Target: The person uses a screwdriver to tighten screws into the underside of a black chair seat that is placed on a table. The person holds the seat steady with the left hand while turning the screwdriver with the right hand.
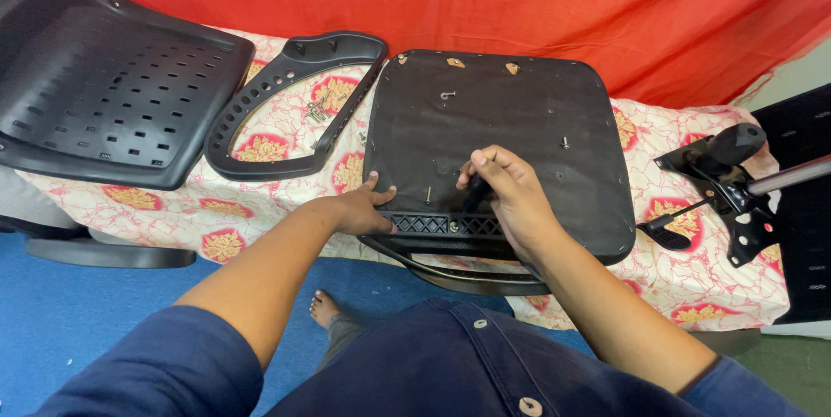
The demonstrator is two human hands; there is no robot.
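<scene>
Gripping a dark tool handle (pixel 477 195), right hand (pixel 511 196), flat fabric-backed seat base (pixel 519 114)

Seat underside (pixel 511 123) – matt black fabric; backrest (pixel 104 80) – smooth plastic.

Black seat base (pixel 511 114) upside down on patterned cloth (screws protruding); black armrest bracket (pixel 441 225) at near edge.

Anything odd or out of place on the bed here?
Loose screws lie scattered on the patterned sheet inside the armrest loop, easy to lose. The seat base overhangs the bed edge, steadied by the left hand.
</scene>
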